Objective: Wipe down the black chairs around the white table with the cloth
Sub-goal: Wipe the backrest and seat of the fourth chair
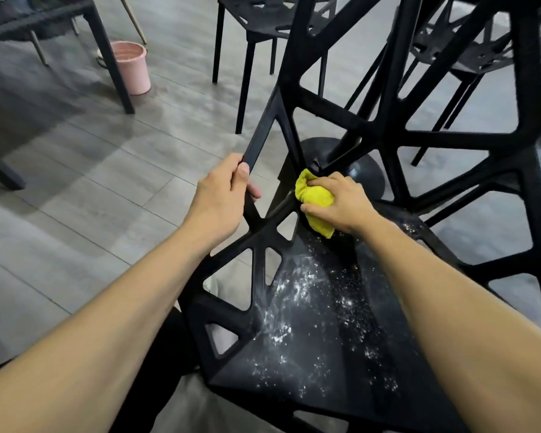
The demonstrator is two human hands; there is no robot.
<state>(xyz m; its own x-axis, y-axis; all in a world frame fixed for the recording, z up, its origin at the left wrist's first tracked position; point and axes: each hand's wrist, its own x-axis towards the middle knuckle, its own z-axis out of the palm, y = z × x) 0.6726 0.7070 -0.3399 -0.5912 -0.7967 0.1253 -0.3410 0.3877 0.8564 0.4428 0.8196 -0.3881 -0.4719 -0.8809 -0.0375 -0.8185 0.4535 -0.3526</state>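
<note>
A black chair (331, 354) with triangular cut-outs fills the lower middle of the head view. White dusty specks cover its seat. My left hand (222, 198) grips the chair's left edge bar, fingers curled round it. My right hand (338, 203) holds a bunched yellow cloth (314, 198) and presses it at the far corner of the seat, where the seat meets the open lattice backrest (397, 98). Both forearms reach forward from the bottom of the frame.
Two more black chairs (263, 26) (459, 60) stand beyond on the grey plank floor. A round black pedestal base (363, 170) lies behind the cloth. A pink bucket (132, 67) stands at upper left beside a dark table leg (113, 64).
</note>
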